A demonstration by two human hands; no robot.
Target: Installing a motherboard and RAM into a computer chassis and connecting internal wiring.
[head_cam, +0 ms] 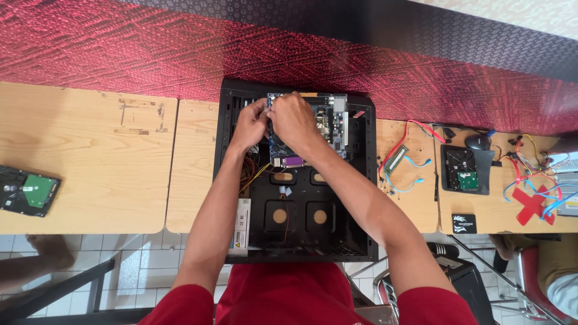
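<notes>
Counter point(90, 180) of pale wood runs left to right beneath me, made of several boards butted together, with a red patterned cloth point(120, 54) along its far edge. In the middle lies an open black computer case point(295, 229) on its side, its near edge just reaching the counter's near edge. A blue motherboard point(328, 129) sits in the far part of the case, and a grey power supply point(242, 224) lies along the case's near left wall with a bundle of orange and yellow wires point(250, 174) running from it toward the board. My left hand point(250, 126) and right hand point(295, 120) are together over the far left corner of the motherboard, fingers bent and touching it or something small there; I cannot tell whether they pinch anything, since the right hand covers the spot. On the right of the case, well apart from my hands, a black hard drive point(463, 171) lies on the counter, with a computer mouse point(477, 142) just beyond it, a memory stick point(397, 157) among red and blue cables point(415, 165), and a small black flat drive point(464, 223) near the counter's edge. Far to the left lies another hard drive with a green circuit board point(27, 191).
</notes>
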